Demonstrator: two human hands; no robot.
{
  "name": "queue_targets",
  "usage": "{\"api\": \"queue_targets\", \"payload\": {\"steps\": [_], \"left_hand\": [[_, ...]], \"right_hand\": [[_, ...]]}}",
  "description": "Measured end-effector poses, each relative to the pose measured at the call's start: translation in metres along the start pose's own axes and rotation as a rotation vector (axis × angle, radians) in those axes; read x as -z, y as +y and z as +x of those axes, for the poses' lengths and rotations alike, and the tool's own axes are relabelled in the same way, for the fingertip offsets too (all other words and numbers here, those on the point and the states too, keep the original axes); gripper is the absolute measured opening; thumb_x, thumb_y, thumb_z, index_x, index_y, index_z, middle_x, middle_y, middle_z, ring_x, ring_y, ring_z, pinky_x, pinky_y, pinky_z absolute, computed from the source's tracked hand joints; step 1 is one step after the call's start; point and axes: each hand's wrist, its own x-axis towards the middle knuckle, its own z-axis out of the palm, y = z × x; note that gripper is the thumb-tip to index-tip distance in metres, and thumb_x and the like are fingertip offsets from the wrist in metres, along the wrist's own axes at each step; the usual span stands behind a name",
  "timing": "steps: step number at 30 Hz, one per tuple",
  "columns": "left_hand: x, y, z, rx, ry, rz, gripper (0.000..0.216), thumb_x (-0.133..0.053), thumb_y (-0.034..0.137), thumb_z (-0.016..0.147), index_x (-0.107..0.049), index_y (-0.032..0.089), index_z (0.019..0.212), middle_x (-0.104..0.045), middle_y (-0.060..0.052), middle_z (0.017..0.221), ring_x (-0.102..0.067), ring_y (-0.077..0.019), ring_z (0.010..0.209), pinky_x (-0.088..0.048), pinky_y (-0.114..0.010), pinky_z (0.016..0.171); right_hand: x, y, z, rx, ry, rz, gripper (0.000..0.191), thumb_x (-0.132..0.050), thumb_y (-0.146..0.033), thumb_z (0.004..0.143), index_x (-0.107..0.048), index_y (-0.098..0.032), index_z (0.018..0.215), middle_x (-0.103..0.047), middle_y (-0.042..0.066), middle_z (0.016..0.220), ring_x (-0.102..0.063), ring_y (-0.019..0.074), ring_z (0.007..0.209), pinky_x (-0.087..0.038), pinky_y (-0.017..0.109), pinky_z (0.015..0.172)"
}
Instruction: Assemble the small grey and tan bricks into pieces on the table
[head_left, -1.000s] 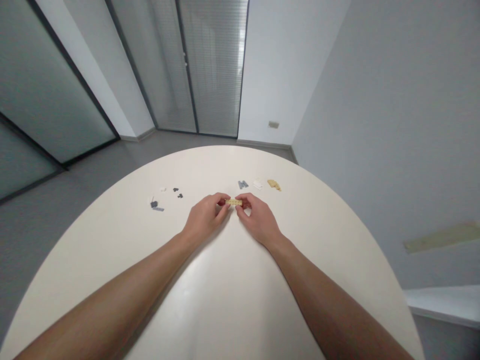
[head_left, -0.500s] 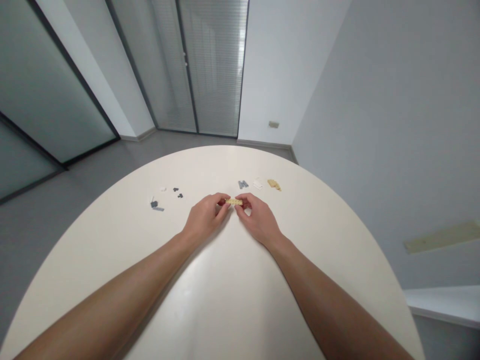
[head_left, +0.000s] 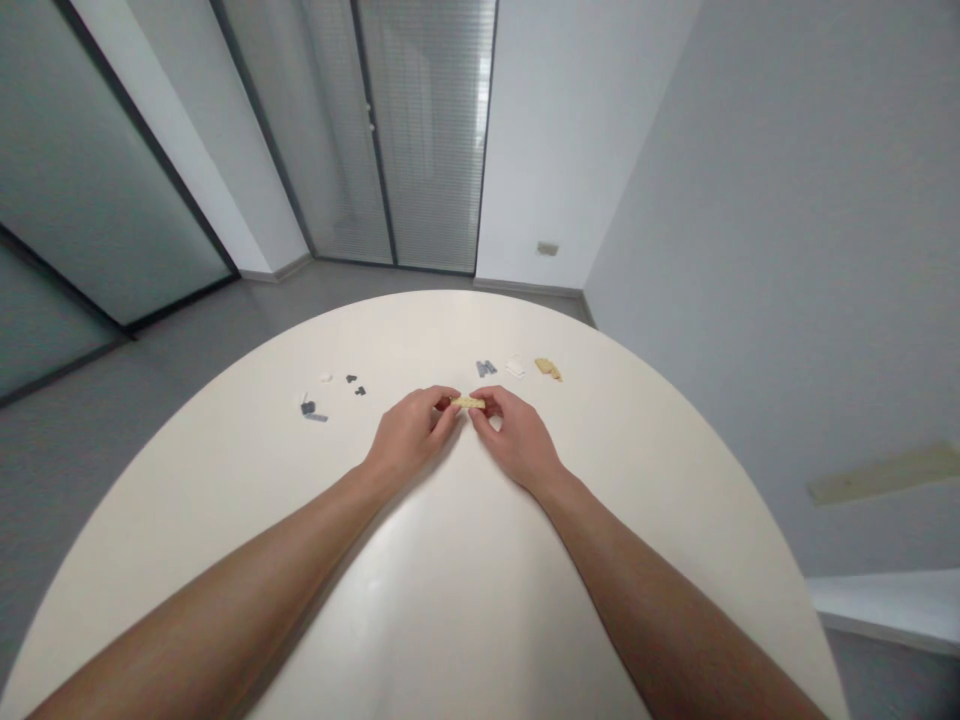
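Observation:
A small pale-yellow toy-brick piece, long and narrow, lies crosswise between my two hands over the middle of the table. My left hand pinches its left end between thumb and fingers. Its right end is gripped the same way by my right hand. Fingertips cover both ends, and I cannot make out whether it is one part or several joined. Just beyond my right hand lie grey pieces, white pieces and tan pieces.
The round white table carries more small parts on the left: a white piece, black pieces, a dark grey piece and a flat grey strip. Behind the table stand glass partitions and a wall.
The pale-yellow piece has tilted slightly between my fingers, so its studded top shows less. Both hands stay in nearly the same place, and the loose parts have not moved.

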Motion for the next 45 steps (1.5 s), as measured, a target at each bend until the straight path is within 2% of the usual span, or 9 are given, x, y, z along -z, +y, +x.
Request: {"api": "queue_targets", "payload": {"steps": [32,45], "left_hand": [[-0.0008,-0.0007,0.0009,0.014,-0.006,0.021,0.029,-0.048,0.041,0.098,-0.071,0.024,0.107,-0.076,-0.006,0.103,-0.068,-0.0222,0.088,-0.050,-0.035,0.078],[0.0002,0.0006,0.0005,0.002,-0.005,0.032,0.029,-0.048,0.040,0.099,-0.071,0.024,0.107,-0.076,-0.005,0.103,-0.068,-0.0222,0.088,-0.050,-0.035,0.078]], "right_hand": [[-0.0015,0.0024,0.0010,-0.004,-0.004,0.001,0.019,-0.054,-0.032,0.098,-0.067,-0.023,0.109,-0.074,0.005,0.105,-0.068,0.0189,0.094,-0.050,0.035,0.090],[0.0002,-0.0003,0.0002,-0.009,-0.002,0.013,0.018,-0.056,-0.032,0.097,-0.066,-0.023,0.108,-0.074,0.004,0.103,-0.069,0.0192,0.092,-0.051,0.035,0.088]]}}
